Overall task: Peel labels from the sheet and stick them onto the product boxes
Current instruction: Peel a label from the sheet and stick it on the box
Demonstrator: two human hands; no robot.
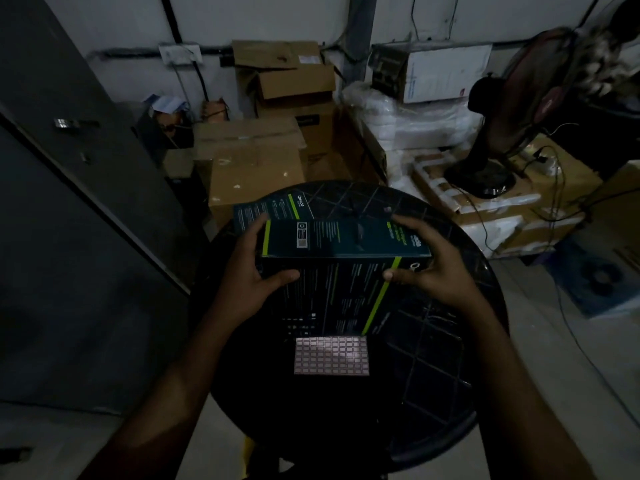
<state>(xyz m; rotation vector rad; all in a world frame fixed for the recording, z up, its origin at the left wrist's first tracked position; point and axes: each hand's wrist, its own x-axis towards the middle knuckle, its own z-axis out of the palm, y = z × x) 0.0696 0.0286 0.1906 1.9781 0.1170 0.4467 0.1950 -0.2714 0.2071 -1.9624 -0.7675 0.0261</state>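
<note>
A dark teal product box (343, 239) with a lime stripe is held over a round black table (433, 358). My left hand (251, 271) grips its left end and my right hand (427, 261) grips its right end. Under it lies a larger black box (332, 299) with a lime stripe and small print. Another dark box (273, 207) lies flat behind my left hand. A pink label sheet (331, 355) with a grid of small labels rests on the near edge of the black box.
Brown cardboard cartons (252, 168) are stacked beyond the table. White wrapped packages (415, 123) and a standing fan (491, 140) are at the right, with loose cables on the floor. A grey metal cabinet (62, 202) stands on the left.
</note>
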